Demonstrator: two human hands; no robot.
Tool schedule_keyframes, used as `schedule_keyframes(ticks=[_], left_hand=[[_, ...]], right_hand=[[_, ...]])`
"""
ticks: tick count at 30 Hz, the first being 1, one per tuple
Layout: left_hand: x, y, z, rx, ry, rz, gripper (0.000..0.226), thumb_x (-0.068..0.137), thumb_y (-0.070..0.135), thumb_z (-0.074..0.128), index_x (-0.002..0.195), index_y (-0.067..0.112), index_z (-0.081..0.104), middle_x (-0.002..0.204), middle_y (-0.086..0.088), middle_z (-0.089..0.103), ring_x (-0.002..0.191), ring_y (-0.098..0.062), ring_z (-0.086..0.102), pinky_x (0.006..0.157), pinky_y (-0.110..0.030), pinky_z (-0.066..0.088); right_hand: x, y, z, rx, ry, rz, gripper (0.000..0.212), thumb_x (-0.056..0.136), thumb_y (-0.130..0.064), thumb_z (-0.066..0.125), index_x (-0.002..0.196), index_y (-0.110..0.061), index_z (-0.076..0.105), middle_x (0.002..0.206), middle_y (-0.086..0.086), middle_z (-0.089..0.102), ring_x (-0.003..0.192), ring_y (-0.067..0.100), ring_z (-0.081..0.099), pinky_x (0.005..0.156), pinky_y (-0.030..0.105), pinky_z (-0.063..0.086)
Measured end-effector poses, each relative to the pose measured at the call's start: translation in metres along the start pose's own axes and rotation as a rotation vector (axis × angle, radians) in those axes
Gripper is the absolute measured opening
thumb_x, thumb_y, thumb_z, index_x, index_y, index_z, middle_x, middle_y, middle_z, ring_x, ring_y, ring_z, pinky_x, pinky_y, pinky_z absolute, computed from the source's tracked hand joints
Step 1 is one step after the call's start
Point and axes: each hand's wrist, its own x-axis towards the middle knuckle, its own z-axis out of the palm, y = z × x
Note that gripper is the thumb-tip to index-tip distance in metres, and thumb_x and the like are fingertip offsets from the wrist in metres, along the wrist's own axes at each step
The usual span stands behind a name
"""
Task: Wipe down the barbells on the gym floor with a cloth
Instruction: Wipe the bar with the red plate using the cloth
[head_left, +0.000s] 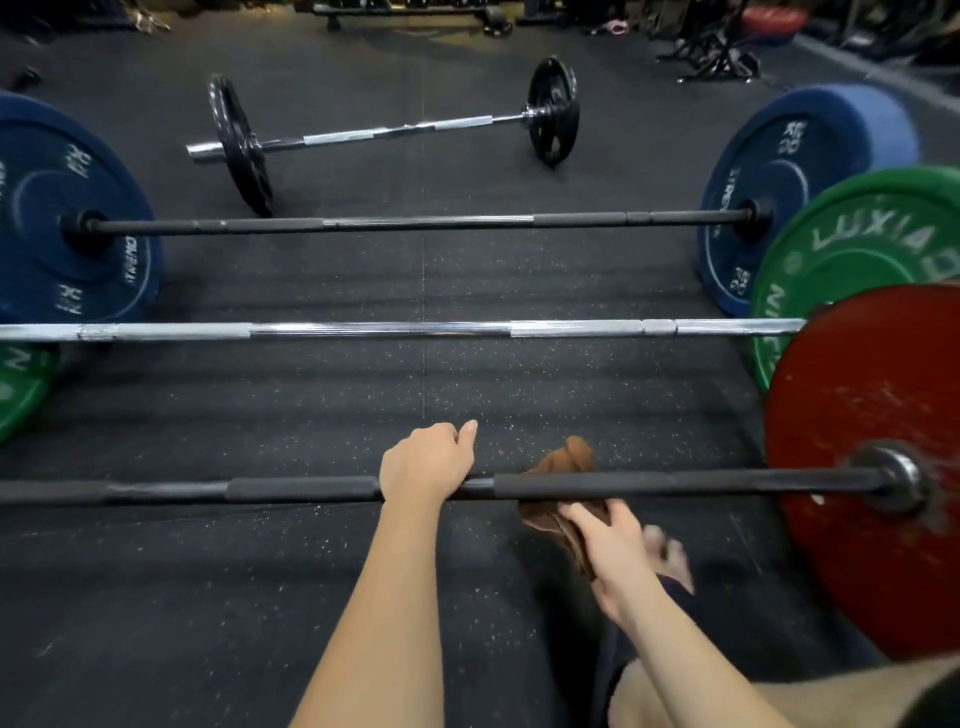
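A bare knee (810, 696) and two bare forearms fill the near edge, reaching out over a black speckled rubber floor (311, 405). The left hand (426, 462) sits on the matte black steel bar (675, 483) of the nearest barbell, its fingers curled over the far side of the bar and gripping it, thumb tip pointing away. Just to the right, the right hand (618, 551) lies on the near side of the same bar, its fingers closed on a crumpled brown cloth (566, 457). The cloth passes beneath the bar, touching it, with one bunch showing beyond the bar and the rest gathered in the hand on the near side. Blurred toes of a bare foot (670, 556) show just right of that hand. The black bar runs left to right and ends at a scuffed round red rubber plate (872, 364) on the right.

Farther off, parallel to it, lies a shiny chrome bar (415, 330) with a green rubber plate (841, 249) at its right end and another at the left edge. Beyond that rests a second black bar (415, 223) carrying thick blue rubber plates (67, 208) at both ends. Farthest, set at a slant, lies a short chrome barbell with small black iron discs (395, 130)
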Motion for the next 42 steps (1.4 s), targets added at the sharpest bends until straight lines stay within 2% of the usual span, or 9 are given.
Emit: schedule_keyframes(ticks=[3, 6, 10, 17, 19, 24, 29, 36, 42], left_hand=[[-0.001, 0.000, 0.002, -0.001, 0.046, 0.002, 0.062, 0.107, 0.060, 0.018, 0.087, 0.018, 0.060, 0.089, 0.000, 0.065, 0.084, -0.028, 0.060, 0.075, -0.037, 0.042], [-0.003, 0.000, 0.002, -0.035, 0.107, -0.001, 0.066, 0.106, 0.062, 0.016, 0.082, 0.018, 0.059, 0.084, 0.002, 0.063, 0.081, -0.027, 0.059, 0.074, -0.037, 0.041], [-0.005, 0.000, -0.001, -0.075, 0.151, 0.021, 0.069, 0.105, 0.064, 0.016, 0.076, 0.017, 0.056, 0.076, 0.002, 0.062, 0.073, -0.022, 0.057, 0.073, -0.038, 0.044], [-0.006, 0.004, 0.000, -0.078, 0.172, 0.007, 0.070, 0.105, 0.063, 0.016, 0.072, 0.015, 0.053, 0.073, 0.000, 0.062, 0.070, -0.023, 0.058, 0.070, -0.036, 0.045], [-0.006, 0.005, 0.001, -0.057, 0.161, 0.013, 0.071, 0.105, 0.063, 0.014, 0.072, 0.015, 0.054, 0.074, 0.000, 0.063, 0.071, -0.024, 0.059, 0.070, -0.036, 0.046], [-0.007, 0.005, 0.001, -0.036, 0.154, 0.023, 0.070, 0.105, 0.063, 0.014, 0.072, 0.017, 0.055, 0.078, -0.001, 0.063, 0.077, -0.029, 0.059, 0.074, -0.038, 0.045], [-0.008, 0.003, -0.001, -0.064, 0.138, 0.022, 0.068, 0.105, 0.063, 0.018, 0.075, 0.016, 0.055, 0.080, -0.001, 0.063, 0.078, -0.028, 0.059, 0.074, -0.037, 0.044], [-0.005, 0.054, 0.000, -0.167, 0.078, 0.094, 0.063, 0.105, 0.062, 0.027, 0.086, 0.012, 0.060, 0.083, -0.001, 0.063, 0.082, -0.028, 0.060, 0.079, -0.038, 0.049], [-0.018, 0.098, 0.027, -0.053, -0.006, 0.235, 0.056, 0.105, 0.060, 0.029, 0.092, 0.017, 0.063, 0.099, -0.005, 0.069, 0.092, -0.032, 0.064, 0.081, -0.038, 0.048]], right_hand=[[-0.011, 0.006, 0.021, -0.045, -0.150, -0.016, 0.049, 0.095, 0.016, 0.053, 0.129, -0.019, 0.062, 0.121, 0.002, 0.074, 0.108, 0.019, 0.072, 0.081, 0.028, 0.060], [-0.023, 0.019, 0.040, -0.156, -0.202, -0.025, 0.046, 0.095, 0.010, 0.059, 0.129, -0.022, 0.062, 0.126, -0.001, 0.072, 0.110, 0.013, 0.071, 0.090, 0.025, 0.057], [-0.023, 0.017, 0.035, -0.178, -0.137, -0.035, 0.037, 0.094, 0.007, 0.065, 0.120, -0.020, 0.065, 0.109, -0.003, 0.077, 0.093, 0.006, 0.074, 0.070, 0.014, 0.056], [-0.017, 0.016, 0.008, -0.089, 0.069, -0.061, 0.037, 0.093, 0.003, 0.065, 0.119, -0.023, 0.070, 0.114, -0.004, 0.076, 0.107, 0.016, 0.072, 0.104, 0.043, 0.052], [-0.013, 0.014, 0.009, 0.010, 0.061, -0.071, 0.044, 0.095, 0.008, 0.061, 0.126, -0.022, 0.067, 0.119, -0.002, 0.075, 0.110, 0.018, 0.072, 0.101, 0.043, 0.055], [-0.030, 0.025, 0.045, 0.012, -0.059, -0.013, 0.048, 0.094, 0.013, 0.056, 0.131, -0.017, 0.063, 0.124, 0.002, 0.073, 0.107, 0.015, 0.072, 0.079, 0.023, 0.059], [-0.032, 0.027, 0.044, -0.093, -0.028, 0.006, 0.036, 0.093, -0.001, 0.068, 0.122, -0.023, 0.068, 0.106, -0.005, 0.078, 0.099, 0.013, 0.074, 0.089, 0.029, 0.058], [-0.004, 0.011, -0.016, -0.003, 0.267, -0.042, 0.047, 0.085, -0.018, 0.077, 0.129, -0.030, 0.065, 0.116, -0.003, 0.075, 0.110, 0.022, 0.071, 0.108, 0.049, 0.050], [-0.019, 0.003, -0.004, -0.120, 0.206, -0.072, 0.027, 0.093, -0.003, 0.069, 0.110, -0.023, 0.070, 0.100, -0.003, 0.078, 0.098, 0.016, 0.074, 0.089, 0.033, 0.058]])
